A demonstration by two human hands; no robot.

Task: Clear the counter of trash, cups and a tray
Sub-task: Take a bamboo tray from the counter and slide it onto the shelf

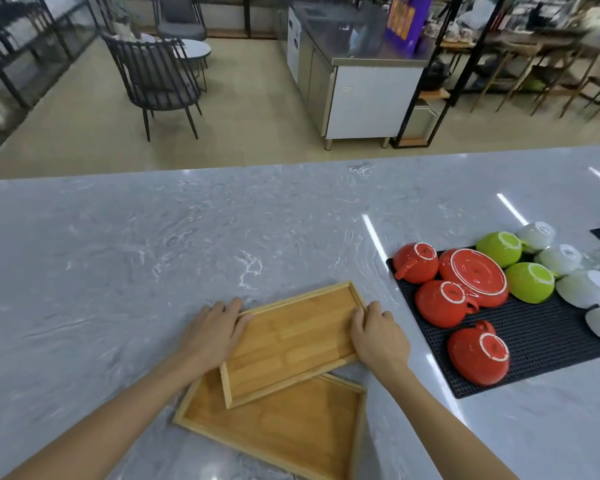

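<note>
The upper tray (291, 341) is lying between the left hand's fingers (227, 311) and the right hand's fingers (364, 315), overlapping the far edge of the lower tray (278, 427) nearer the person. Both are sitting on the table (153, 244). Right of the right fingers, upturned cups (442, 303) and a saucer (473, 275) are resting on a mat (541, 344).
</note>
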